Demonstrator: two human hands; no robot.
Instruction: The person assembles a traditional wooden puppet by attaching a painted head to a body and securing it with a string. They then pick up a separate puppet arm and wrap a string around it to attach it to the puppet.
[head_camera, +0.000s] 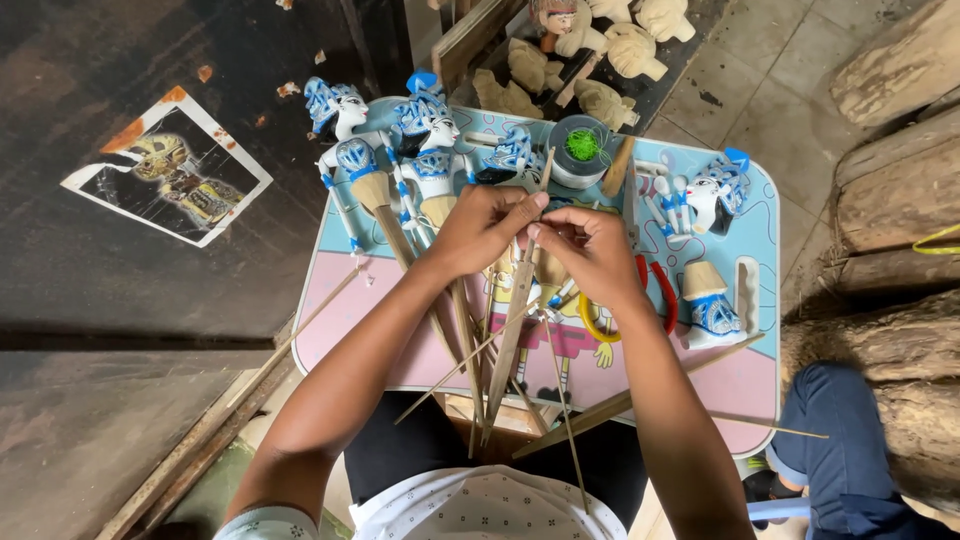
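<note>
wooden rod (515, 320) | held upright-slanted over the bench (340, 330), long axis running toward the body | left hand (480, 228) pinched on its top | right hand (590, 250) closed alongside, touching

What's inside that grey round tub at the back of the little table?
The tub holds a tangle of green thread. A stick leans across its right edge, so whatever lies below the thread is hidden.

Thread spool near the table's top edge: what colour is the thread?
Green thread, wound in a grey spool; head view.
</note>
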